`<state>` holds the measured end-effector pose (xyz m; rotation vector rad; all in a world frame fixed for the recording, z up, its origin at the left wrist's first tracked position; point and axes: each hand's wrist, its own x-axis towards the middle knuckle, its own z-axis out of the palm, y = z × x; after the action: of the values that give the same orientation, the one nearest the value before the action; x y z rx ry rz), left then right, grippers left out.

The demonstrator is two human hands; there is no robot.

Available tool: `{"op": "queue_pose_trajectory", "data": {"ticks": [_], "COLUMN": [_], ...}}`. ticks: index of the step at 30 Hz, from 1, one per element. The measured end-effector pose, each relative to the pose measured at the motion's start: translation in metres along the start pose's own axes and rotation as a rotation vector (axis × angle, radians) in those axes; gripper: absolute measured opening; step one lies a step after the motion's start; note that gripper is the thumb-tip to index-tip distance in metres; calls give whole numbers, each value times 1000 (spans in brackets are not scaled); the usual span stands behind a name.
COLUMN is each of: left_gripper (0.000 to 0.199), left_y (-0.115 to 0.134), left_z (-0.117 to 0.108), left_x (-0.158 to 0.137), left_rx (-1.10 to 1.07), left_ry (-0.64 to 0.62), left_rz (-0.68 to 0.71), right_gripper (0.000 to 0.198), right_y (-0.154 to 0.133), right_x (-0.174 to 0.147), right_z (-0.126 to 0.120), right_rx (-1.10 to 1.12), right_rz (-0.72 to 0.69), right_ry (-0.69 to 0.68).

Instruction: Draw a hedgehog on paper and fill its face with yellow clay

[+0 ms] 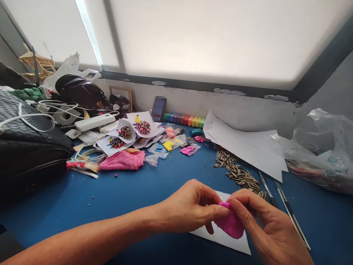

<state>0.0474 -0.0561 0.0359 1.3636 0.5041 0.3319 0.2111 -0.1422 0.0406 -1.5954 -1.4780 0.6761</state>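
Observation:
A flattened lump of bright pink modelling clay (230, 224) is held up between both hands, above a white sheet of paper (220, 238) on the blue table. My left hand (194, 208) pinches its left upper edge between thumb and fingers. From the other side, the thumb and fingertips of my right hand (264, 221) press on its upper right edge. Just behind the hands lies a loose pile of striped sunflower seeds (242, 176). Two slim metal-and-black tools (289, 209), perhaps craft knives, lie to the right of my right hand.
Opened packets of clay (171, 144) and a row of coloured clay blocks (187, 120) stand farther back. Seed-covered clay figures on paper (142, 127), a pink cloth (122, 160) and a black bag (30, 147) are at left. White sheets (248, 143) and a plastic bag (325, 158) lie right.

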Motion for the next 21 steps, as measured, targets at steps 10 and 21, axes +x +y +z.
{"op": "queue_pose_trajectory", "data": {"ticks": [10, 21], "left_gripper": [31, 25], "left_y": [2, -6], "left_z": [0, 4], "left_x": [0, 0], "left_rx": [52, 219], "left_ry": [-2, 106], "left_rz": [9, 58], "right_gripper": [30, 32], "right_y": [-1, -1], "right_x": [2, 2], "right_z": [4, 2], "right_rx": [-12, -77], "right_rz": [-11, 14], "right_ry": [9, 39]}}
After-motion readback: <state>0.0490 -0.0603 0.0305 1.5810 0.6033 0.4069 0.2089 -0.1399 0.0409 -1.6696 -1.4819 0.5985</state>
